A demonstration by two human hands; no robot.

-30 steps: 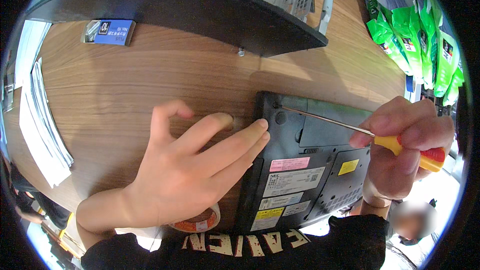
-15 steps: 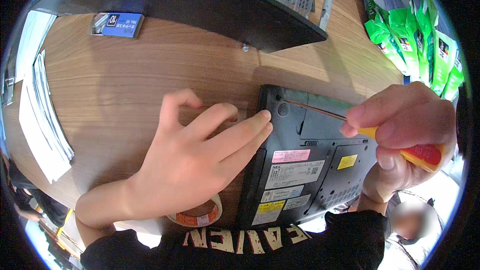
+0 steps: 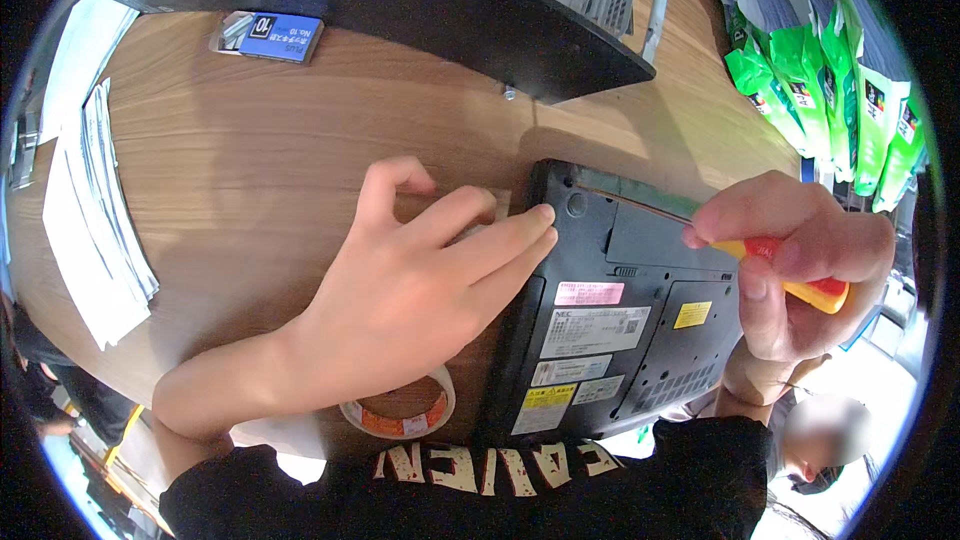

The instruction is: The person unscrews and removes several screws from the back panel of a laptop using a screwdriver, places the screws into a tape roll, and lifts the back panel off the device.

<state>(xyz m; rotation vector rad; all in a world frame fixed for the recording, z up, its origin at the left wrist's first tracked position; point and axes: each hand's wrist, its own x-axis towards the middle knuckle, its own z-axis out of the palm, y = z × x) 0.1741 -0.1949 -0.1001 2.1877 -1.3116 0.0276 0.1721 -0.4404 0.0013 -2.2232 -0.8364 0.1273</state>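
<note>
A black laptop (image 3: 640, 330) lies upside down on the wooden table (image 3: 250, 170), its underside covered with pink, white and yellow labels. My left hand (image 3: 410, 290) lies flat on the table with its fingertips pressed against the laptop's left edge. My right hand (image 3: 790, 250) grips a screwdriver (image 3: 800, 280) with a red and yellow handle. Its thin metal shaft runs left across the laptop's top edge toward the upper left corner.
A roll of tape (image 3: 400, 415) sits under my left wrist. A small blue box (image 3: 270, 37) lies at the far left. Stacked papers (image 3: 95, 210) line the left edge. A dark curved panel (image 3: 400, 10) spans the back, and green packets (image 3: 850, 90) hang at right.
My right hand has slid slightly left along the screwdriver, and the view has shifted a little. My left hand stays pressed on the laptop's edge.
</note>
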